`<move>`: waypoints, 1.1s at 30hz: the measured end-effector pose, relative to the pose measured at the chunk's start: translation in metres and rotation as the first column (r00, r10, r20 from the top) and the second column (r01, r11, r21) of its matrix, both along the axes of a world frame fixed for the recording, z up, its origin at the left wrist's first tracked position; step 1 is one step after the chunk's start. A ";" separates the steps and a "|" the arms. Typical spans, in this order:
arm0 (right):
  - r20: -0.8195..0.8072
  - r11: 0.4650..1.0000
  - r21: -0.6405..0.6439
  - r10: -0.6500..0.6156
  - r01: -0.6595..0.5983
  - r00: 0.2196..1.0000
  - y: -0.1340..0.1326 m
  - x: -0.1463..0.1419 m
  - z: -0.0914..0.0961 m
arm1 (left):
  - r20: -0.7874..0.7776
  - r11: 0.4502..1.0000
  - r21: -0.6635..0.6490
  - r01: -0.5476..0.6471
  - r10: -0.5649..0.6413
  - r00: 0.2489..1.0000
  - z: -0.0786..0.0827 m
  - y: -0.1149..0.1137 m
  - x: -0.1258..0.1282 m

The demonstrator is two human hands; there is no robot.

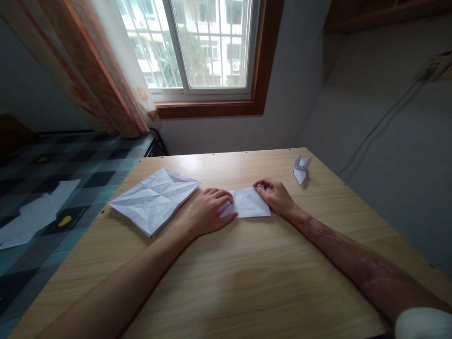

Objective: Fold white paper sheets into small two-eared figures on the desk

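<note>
A folded sheet of white paper [249, 203] lies on the table between my hands, with crease lines across it. My left hand [213, 211] rests flat over its left end, fingers stretched out. At the upper right corner, my right hand [274, 194] pinches the paper's edge between thumb and forefinger. Just left of my left hand is a stack of creased white paper sheets [155, 195], turned like a diamond. A small folded paper figure [301, 168] with two upright points stands toward the table's far right corner.
The wooden table [226, 292] reaches toward the wall under a window [212, 47]. Left of it is a bed with a checked cover [95, 165], where loose white papers [38, 214] lie. A cable [381, 117] runs down the right wall from a socket.
</note>
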State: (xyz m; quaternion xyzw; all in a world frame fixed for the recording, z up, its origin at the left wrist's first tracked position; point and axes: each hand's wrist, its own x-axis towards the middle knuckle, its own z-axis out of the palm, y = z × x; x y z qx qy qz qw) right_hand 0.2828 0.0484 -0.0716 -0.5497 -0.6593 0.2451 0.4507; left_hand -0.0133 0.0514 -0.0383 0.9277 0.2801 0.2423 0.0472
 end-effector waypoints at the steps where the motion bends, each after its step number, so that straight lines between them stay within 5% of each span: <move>1: -0.017 1.000 -0.003 0.010 -0.010 1.000 -0.001 0.000 0.000 | -0.007 1.000 0.002 -0.013 0.013 1.000 0.001 -0.001 0.001; 8: -0.091 0.996 0.031 0.086 -0.083 0.992 -0.003 -0.005 -0.002 | -0.024 0.987 0.049 -0.151 0.152 0.988 -0.003 0.000 0.000; 13: 0.058 0.993 0.115 0.028 -0.035 0.998 -0.003 -0.004 0.004 | -0.073 0.998 0.022 -0.051 0.052 0.996 0.003 -0.002 0.001; 25: 0.388 0.940 0.311 0.013 -0.144 0.921 -0.010 -0.007 0.005 | -0.229 0.997 -0.047 0.055 -0.064 0.971 0.009 -0.004 -0.003; 29: 0.389 0.904 0.322 0.146 -0.283 0.910 -0.015 -0.009 0.009 | -0.193 0.998 -0.059 0.026 -0.037 0.980 0.007 -0.005 -0.003; 33: 0.474 0.839 0.244 0.334 -0.486 0.815 -0.016 -0.011 0.015 | -0.147 0.998 -0.069 -0.010 0.000 0.989 0.006 -0.004 0.000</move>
